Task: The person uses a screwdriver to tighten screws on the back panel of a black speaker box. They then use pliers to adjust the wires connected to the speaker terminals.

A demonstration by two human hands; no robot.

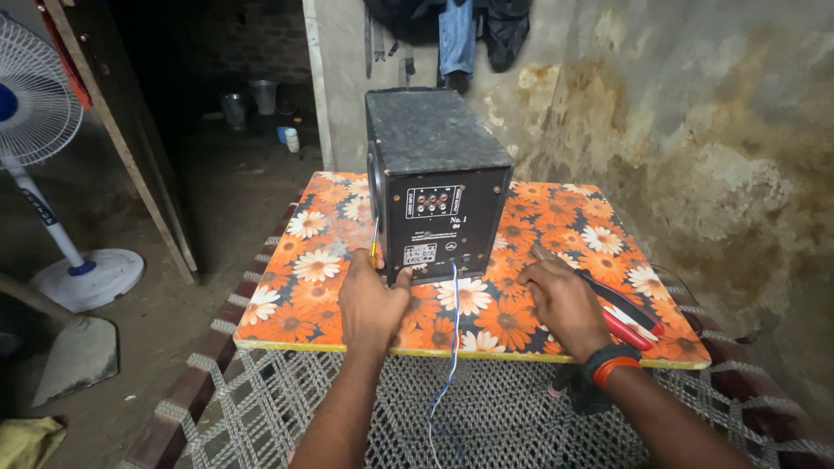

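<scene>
At the bottom of the frame a woven rope cot (pixel 495 417) stretches its knotted mesh under a flat board with an orange flower print, serving as the table (pixel 295 304). A thin white and blue wire (pixel 449 347) hangs down from the middle of the frame over the table's yellow front edge. Left of centre, the left hand (pixel 372 304) has its grip curled narrow around a slim yellow-handled screwdriver (pixel 375 247), which stands nearly upright, tip up, against the lower left corner of the speaker box (pixel 437 178). Right of centre, the right hand (pixel 563 300) lies flat and open on the table, fingers spread and pointing at the box, holding nothing; red-handled pliers (pixel 627 321) lie just beside it, long axis running diagonally toward the lower right. The box is a black, rough-coated, block-shaped cabinet standing upright at mid-frame, its back panel with sockets facing the camera. Farther off, a white pedestal fan (pixel 39 130) stands at the far left on the dirt floor, and a stained plaster wall (pixel 695 130) fills the upper right.
</scene>
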